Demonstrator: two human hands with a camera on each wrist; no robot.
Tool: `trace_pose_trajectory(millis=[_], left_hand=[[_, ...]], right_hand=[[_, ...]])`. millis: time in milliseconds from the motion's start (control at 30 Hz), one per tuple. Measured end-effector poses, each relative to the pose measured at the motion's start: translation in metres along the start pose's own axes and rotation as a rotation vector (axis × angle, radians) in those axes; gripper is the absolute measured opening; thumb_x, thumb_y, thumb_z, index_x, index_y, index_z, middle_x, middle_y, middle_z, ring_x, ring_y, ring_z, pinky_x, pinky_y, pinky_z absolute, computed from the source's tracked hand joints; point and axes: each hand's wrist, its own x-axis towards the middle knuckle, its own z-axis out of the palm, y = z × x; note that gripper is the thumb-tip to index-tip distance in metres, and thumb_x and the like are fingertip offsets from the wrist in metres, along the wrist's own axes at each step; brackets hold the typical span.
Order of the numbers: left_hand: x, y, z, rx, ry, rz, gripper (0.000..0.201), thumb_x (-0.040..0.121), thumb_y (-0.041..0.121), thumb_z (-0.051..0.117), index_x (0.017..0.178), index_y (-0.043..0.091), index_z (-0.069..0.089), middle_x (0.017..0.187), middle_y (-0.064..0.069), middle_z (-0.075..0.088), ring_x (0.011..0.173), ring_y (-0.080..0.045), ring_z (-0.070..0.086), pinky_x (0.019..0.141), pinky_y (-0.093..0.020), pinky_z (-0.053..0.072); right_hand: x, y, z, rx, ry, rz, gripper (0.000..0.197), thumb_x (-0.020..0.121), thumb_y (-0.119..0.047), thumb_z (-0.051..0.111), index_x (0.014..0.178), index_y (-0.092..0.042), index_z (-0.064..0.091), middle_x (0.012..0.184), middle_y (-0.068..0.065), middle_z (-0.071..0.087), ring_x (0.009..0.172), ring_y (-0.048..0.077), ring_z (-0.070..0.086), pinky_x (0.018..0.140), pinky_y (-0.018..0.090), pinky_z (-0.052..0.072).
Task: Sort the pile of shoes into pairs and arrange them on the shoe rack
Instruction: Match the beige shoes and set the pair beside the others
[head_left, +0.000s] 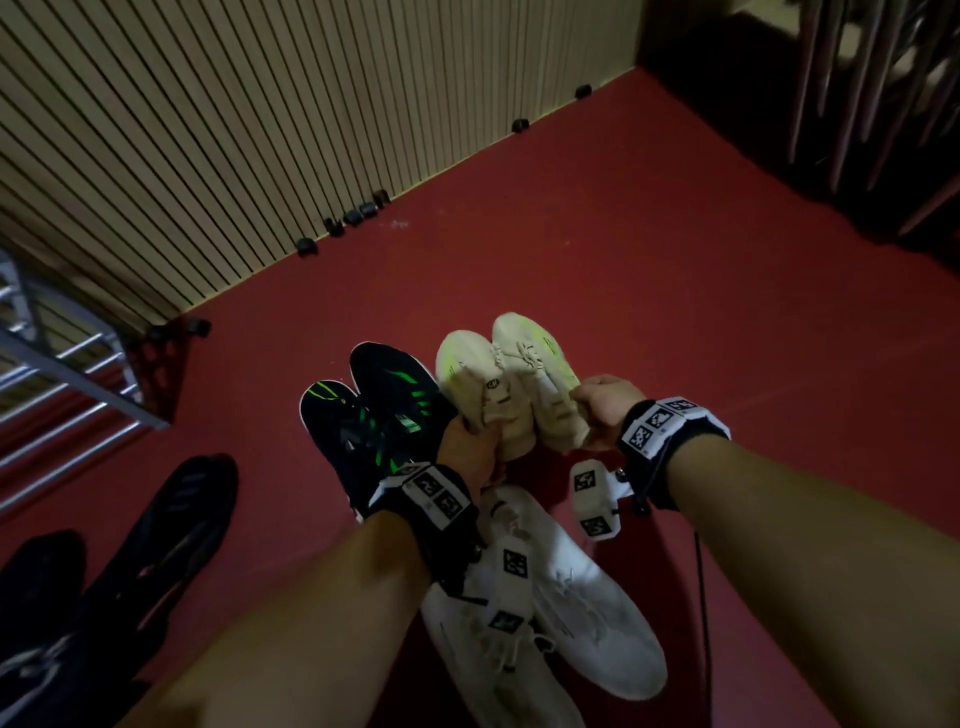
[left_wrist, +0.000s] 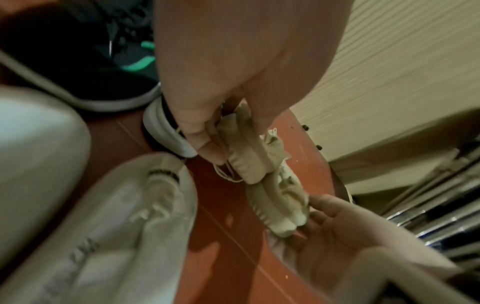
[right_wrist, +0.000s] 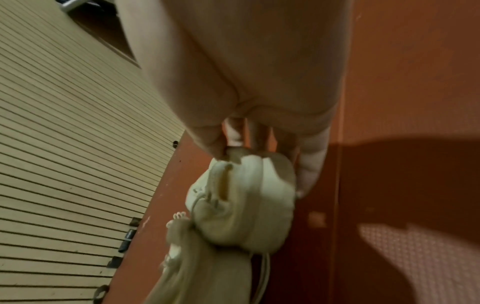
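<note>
Left hand (head_left: 467, 447) and right hand (head_left: 597, 410), fingers curled, each grip one cream shoe (head_left: 478, 384) at the heel, toes side by side above the floor (head_left: 675, 260). Best practice: keep heels level and toes aligned while carrying to the rack (head_left: 67, 384) at left.

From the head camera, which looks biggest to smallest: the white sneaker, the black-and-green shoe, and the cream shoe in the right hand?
1. White sneaker, though it lies nearest the camera, which inflates it.
2. and 3. Black-and-green shoe and cream shoe held by the right hand: look alike, both partly hidden, so no ranking.
</note>
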Motion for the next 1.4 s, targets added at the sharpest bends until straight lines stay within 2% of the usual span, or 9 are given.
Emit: trace_pose_trajectory(millis=[200, 367, 600, 700, 833, 967, 1167, 1333, 1400], left_hand=[[0.004, -0.011, 0.015, -0.077, -0.02, -0.093, 0.045, 0.092, 0.007, 0.058, 0.133, 0.005, 0.038, 0.097, -0.021, 0.059, 0.053, -0.019, 0.055, 0.047, -0.026, 0.047], [0.009, -0.013, 0.021, -0.173, -0.097, -0.105, 0.049, 0.086, -0.006, 0.062, 0.127, 0.014, 0.042, 0.086, -0.014, 0.056, 0.042, -0.012, 0.044, 0.047, -0.024, 0.037], [0.012, -0.012, 0.025, -0.248, -0.192, -0.135, 0.058, 0.085, -0.002, 0.063, 0.132, 0.029, 0.05, 0.101, -0.009, 0.064, 0.081, -0.02, 0.054, 0.068, -0.027, 0.046], [0.007, -0.012, 0.025, -0.298, -0.205, -0.168, 0.05, 0.083, -0.005, 0.063, 0.126, 0.017, 0.053, 0.086, -0.007, 0.06, 0.071, -0.016, 0.048, 0.064, -0.025, 0.04], [0.0, -0.012, 0.024, -0.235, -0.212, -0.197, 0.058, 0.072, 0.006, 0.066, 0.127, 0.021, 0.052, 0.096, -0.002, 0.061, 0.085, -0.017, 0.053, 0.084, -0.035, 0.044], [-0.004, -0.008, 0.015, -0.2, -0.186, -0.173, 0.058, 0.082, 0.0, 0.063, 0.133, 0.023, 0.049, 0.109, -0.003, 0.065, 0.091, -0.018, 0.058, 0.076, -0.031, 0.045], [-0.032, 0.024, -0.003, -0.088, -0.107, 0.023, 0.041, 0.085, -0.01, 0.061, 0.123, 0.004, 0.057, 0.107, -0.01, 0.065, 0.076, -0.012, 0.059, 0.048, -0.016, 0.046], [-0.065, 0.046, -0.042, 0.013, 0.054, 0.152, 0.011, 0.084, -0.001, 0.067, 0.084, 0.009, 0.062, 0.084, -0.007, 0.062, 0.082, -0.021, 0.06, 0.076, -0.032, 0.051], [-0.083, 0.058, -0.066, 0.031, 0.112, 0.161, 0.011, 0.085, 0.002, 0.068, 0.085, 0.008, 0.058, 0.087, -0.006, 0.06, 0.082, -0.019, 0.059, 0.08, -0.032, 0.051]], right_hand=[[0.011, 0.012, -0.004, 0.059, 0.056, 0.027, 0.011, 0.064, -0.019, 0.073, 0.071, -0.018, 0.065, 0.083, 0.015, 0.067, 0.073, 0.029, 0.063, 0.075, 0.055, 0.056], [0.004, 0.012, -0.004, 0.116, 0.161, -0.002, 0.033, 0.078, -0.01, 0.074, 0.109, -0.012, 0.064, 0.101, 0.01, 0.067, 0.083, 0.024, 0.064, 0.072, 0.03, 0.052], [0.005, 0.017, 0.001, 0.127, 0.142, 0.015, 0.063, 0.065, -0.011, 0.077, 0.125, -0.011, 0.058, 0.115, 0.012, 0.068, 0.098, 0.031, 0.067, 0.088, 0.045, 0.056], [0.004, 0.018, 0.001, 0.113, 0.103, 0.024, 0.064, 0.061, -0.007, 0.075, 0.123, -0.012, 0.059, 0.104, 0.013, 0.071, 0.087, 0.032, 0.071, 0.079, 0.051, 0.059], [0.014, 0.023, 0.003, 0.099, 0.065, 0.023, 0.076, 0.055, -0.009, 0.078, 0.128, -0.01, 0.056, 0.108, 0.016, 0.069, 0.092, 0.032, 0.069, 0.082, 0.048, 0.058], [-0.013, 0.004, 0.007, 0.031, 0.081, 0.034, 0.072, 0.074, -0.006, 0.073, 0.14, -0.005, 0.045, 0.13, 0.015, 0.056, 0.12, 0.033, 0.056, 0.1, 0.04, 0.048], [-0.046, -0.022, 0.016, -0.047, 0.059, -0.052, 0.07, 0.083, -0.013, 0.068, 0.147, -0.012, 0.038, 0.141, 0.011, 0.048, 0.122, 0.029, 0.051, 0.095, 0.033, 0.047], [-0.096, -0.066, 0.045, -0.114, -0.01, -0.153, 0.065, 0.084, -0.019, 0.067, 0.143, -0.016, 0.043, 0.135, 0.01, 0.052, 0.117, 0.029, 0.053, 0.098, 0.045, 0.05], [-0.122, -0.085, 0.06, -0.144, -0.049, -0.2, 0.063, 0.086, -0.021, 0.066, 0.144, -0.016, 0.042, 0.126, 0.01, 0.054, 0.113, 0.03, 0.055, 0.098, 0.047, 0.05]])
